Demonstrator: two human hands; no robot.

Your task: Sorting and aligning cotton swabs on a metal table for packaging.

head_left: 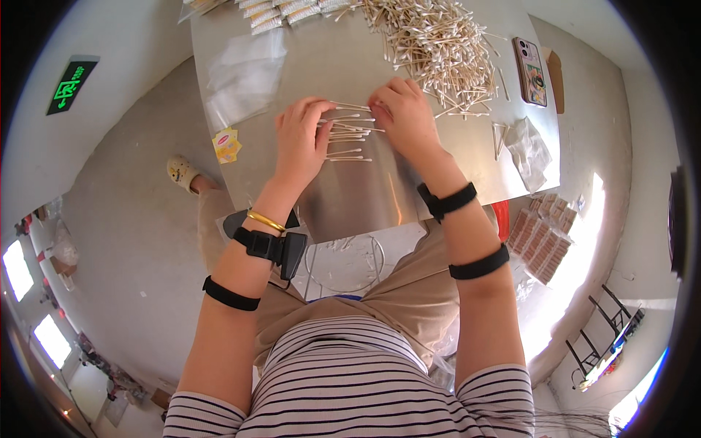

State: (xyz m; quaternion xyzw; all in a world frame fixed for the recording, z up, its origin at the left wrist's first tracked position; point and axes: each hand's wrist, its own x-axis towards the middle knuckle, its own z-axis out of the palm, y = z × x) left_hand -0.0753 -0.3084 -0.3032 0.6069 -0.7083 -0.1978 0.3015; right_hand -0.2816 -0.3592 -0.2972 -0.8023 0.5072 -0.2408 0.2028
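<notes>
Left hand (301, 139) partly curled, thumb apart from the index finger, fingertips at the left ends of the upper sticks in a small row of cotton swabs (349, 133); right hand (405, 120) bent inward, thumb and fingers drawn close at the right ends of the upper sticks; whether either hand grips a stick or merely touches it cannot be told; the row lies between the hands on the table (350, 193), its lowest sticks apart from the rest.

Recommended handling, in this inspector's judgement: bring the sticks parallel with light pressure from both sides; level the ends evenly before lifting; touch the shafts rather than the cotton where possible; gather strays singly, as thin round sticks are likely to roll.

Materials: shafts slender, straight, tan and wood-like; tips white, rounded, fibrous; table smooth, metallic, with blurred reflections; loose pile of swabs (438, 55) beyond the right hand, sticks crossing at all angles; clear plastic bags (244, 73) flat, thin and filmy, beyond the left hand; crumpled clear bag (529, 153) near the right edge, creased and glossy.
</notes>
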